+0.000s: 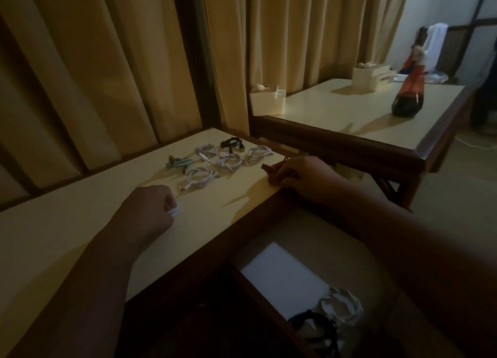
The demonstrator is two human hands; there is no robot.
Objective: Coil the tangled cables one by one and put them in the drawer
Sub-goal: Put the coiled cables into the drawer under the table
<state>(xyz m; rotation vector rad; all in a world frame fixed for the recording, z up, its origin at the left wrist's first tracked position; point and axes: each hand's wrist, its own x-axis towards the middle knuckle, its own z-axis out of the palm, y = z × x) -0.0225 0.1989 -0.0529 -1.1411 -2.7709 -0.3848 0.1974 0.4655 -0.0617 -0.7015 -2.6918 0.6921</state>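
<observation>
holding cables, right hand (pixel 304 174) curled round a red cable (pixel 270 169), left hand (pixel 150 209) round a white cable (pixel 174 212); likely next: drawer (pixel 282 271), lower right.

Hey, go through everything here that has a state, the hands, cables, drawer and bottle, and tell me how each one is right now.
drawer: open.
left hand: fist gripping a white cable, mostly hidden.
right hand: gripping the red cable at the table edge.
table cables: six, coiled, on the tabletop.
black coil: coiled, inside the drawer.
white coil: coiled, inside the drawer.
bottle: upright on the far table.
</observation>
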